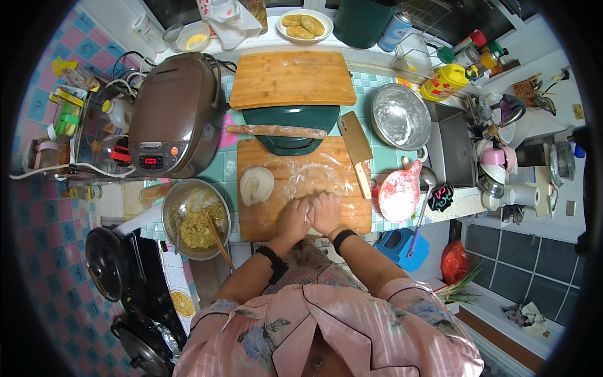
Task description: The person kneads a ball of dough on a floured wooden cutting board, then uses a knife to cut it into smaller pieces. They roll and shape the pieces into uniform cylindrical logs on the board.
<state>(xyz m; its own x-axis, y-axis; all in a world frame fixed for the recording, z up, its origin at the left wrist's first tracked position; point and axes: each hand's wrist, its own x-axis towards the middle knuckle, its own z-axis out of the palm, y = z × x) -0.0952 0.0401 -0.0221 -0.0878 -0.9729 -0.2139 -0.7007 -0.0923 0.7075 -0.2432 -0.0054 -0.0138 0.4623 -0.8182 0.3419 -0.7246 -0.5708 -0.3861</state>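
Note:
Side by side at the front of a floured wooden board (256,221), my left hand (296,217) and my right hand (326,210) press and grip a piece of dough (314,232). Only a little of this dough shows between and below my hands; the fingers hide most of it. To the left on the same board lies a folded, rounded lump of dough (257,185). Behind the board, a wooden rolling pin (278,131) rests across a dark green appliance (292,115). A cleaver (356,146) lies along the board's right side.
A metal bowl of yellowish-green filling (202,228) with chopsticks stands left, below a brown rice cooker (176,113). On the right are a floury metal bowl (400,115), a red flour-dusted scoop (399,195), a ladle (421,212) and a sink (454,146). Flatbreads (301,26) sit at the back.

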